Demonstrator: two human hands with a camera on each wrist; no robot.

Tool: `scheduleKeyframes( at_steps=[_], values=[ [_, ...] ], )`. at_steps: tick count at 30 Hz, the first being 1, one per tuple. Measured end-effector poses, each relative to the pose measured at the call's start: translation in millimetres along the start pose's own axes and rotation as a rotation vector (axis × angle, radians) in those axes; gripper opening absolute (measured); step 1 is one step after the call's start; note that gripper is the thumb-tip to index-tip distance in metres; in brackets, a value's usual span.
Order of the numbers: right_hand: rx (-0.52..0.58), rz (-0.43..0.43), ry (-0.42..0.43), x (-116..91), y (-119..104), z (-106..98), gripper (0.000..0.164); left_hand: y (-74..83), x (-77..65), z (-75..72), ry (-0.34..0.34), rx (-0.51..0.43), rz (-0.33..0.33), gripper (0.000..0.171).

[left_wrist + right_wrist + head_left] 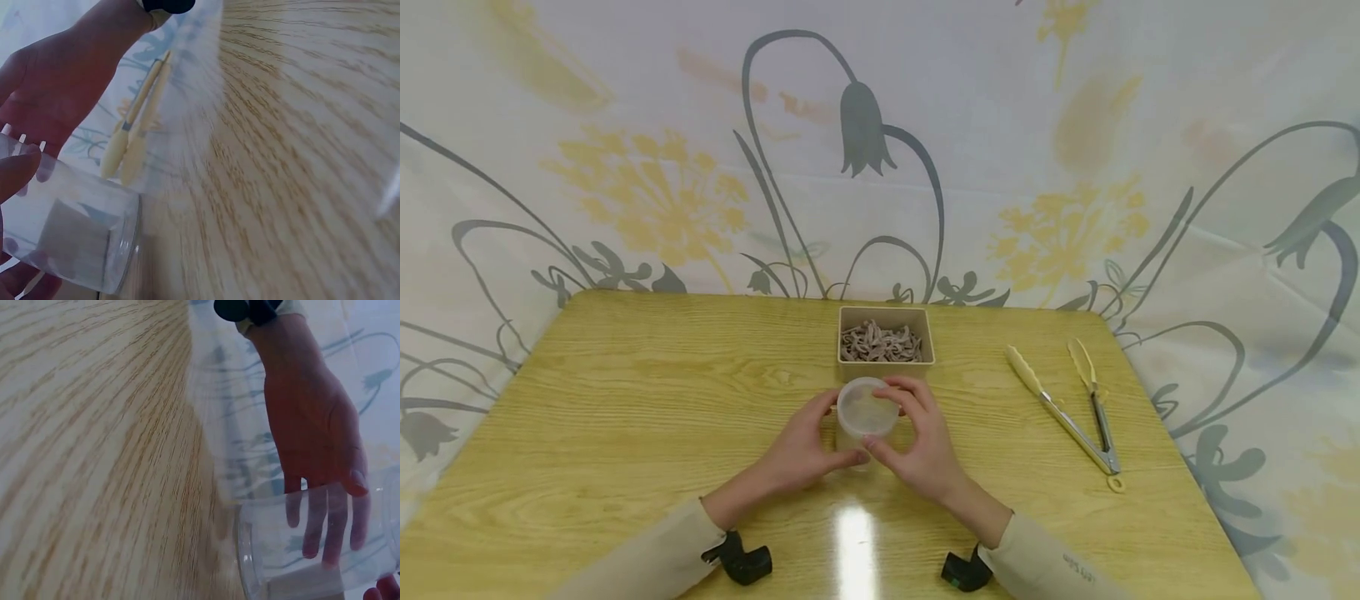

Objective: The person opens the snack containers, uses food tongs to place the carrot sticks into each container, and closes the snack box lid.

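Note:
A clear plastic jar with a translucent round lid stands on the table in the middle of the head view. My left hand grips the jar's body from the left, thumb across the near side. In the right wrist view its fingers show through the clear wall. My right hand curls round the lid from the right, its thumb at the near edge and fingertips along the far rim. Just beyond the jar, a beige rectangular container holds greyish-brown strips.
Metal tongs with pale yellow tips lie spread on the right side of the wooden table. A cloth with a flower print hangs behind the table's far edge.

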State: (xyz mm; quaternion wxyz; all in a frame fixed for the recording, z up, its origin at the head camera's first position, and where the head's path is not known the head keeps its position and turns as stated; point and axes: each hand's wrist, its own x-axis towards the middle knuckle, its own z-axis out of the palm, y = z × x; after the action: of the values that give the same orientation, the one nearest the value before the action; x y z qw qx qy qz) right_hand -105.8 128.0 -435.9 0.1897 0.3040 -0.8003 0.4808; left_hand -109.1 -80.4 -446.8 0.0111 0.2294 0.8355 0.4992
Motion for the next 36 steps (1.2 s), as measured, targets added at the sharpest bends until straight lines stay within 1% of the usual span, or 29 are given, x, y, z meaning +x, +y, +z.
scheduleKeyframes(
  at_steps=[2, 6, 10, 13, 17, 20, 22, 28, 30, 33, 36],
  values=[
    [-0.005, 0.015, -0.003, 0.0, 0.0, -0.7, 0.048, 1.4, 0.8, -0.4, 0.004, -0.003, -0.003, 0.084],
    [-0.016, 0.020, -0.001, 0.3, 1.4, -3.1, 0.048, 2.3, 1.7, -2.5, 0.012, 0.005, 0.015, 0.082],
    [-0.013, 0.018, -0.001, 0.8, 3.4, -5.6, 0.048, 1.9, 3.1, -6.3, 0.042, 0.024, 0.067, 0.079],
    [0.008, 0.023, -0.011, 0.6, 5.3, -7.5, 0.047, 2.0, 4.2, -9.7, 0.063, 0.049, 0.107, 0.080],
    [0.023, 0.036, -0.031, 0.0, 6.6, -10.2, 0.047, 3.2, 3.8, -14.6, 0.086, 0.125, 0.122, 0.084],
    [0.027, 0.062, -0.049, 0.7, 4.5, -11.9, 0.051, 4.5, 3.1, -18.2, 0.110, 0.212, 0.146, 0.085],
    [0.032, 0.086, -0.060, 1.5, 3.0, -12.5, 0.054, 4.8, 3.0, -20.1, 0.130, 0.275, 0.190, 0.085],
    [0.013, 0.160, -0.097, 2.9, 0.8, -10.4, 0.062, 4.8, 5.2, -21.0, 0.210, 0.463, 0.439, 0.085],
    [-0.002, 0.180, -0.110, 3.4, -0.1, -9.3, 0.062, 6.7, 5.6, -20.3, 0.232, 0.523, 0.501, 0.084],
    [-0.031, 0.193, -0.120, 4.2, -1.1, -7.6, 0.064, 8.7, 5.1, -18.9, 0.254, 0.601, 0.554, 0.083],
    [-0.058, 0.176, -0.116, 4.9, -1.1, -6.0, 0.064, 9.0, 3.7, -17.8, 0.257, 0.633, 0.567, 0.083]
  ],
)
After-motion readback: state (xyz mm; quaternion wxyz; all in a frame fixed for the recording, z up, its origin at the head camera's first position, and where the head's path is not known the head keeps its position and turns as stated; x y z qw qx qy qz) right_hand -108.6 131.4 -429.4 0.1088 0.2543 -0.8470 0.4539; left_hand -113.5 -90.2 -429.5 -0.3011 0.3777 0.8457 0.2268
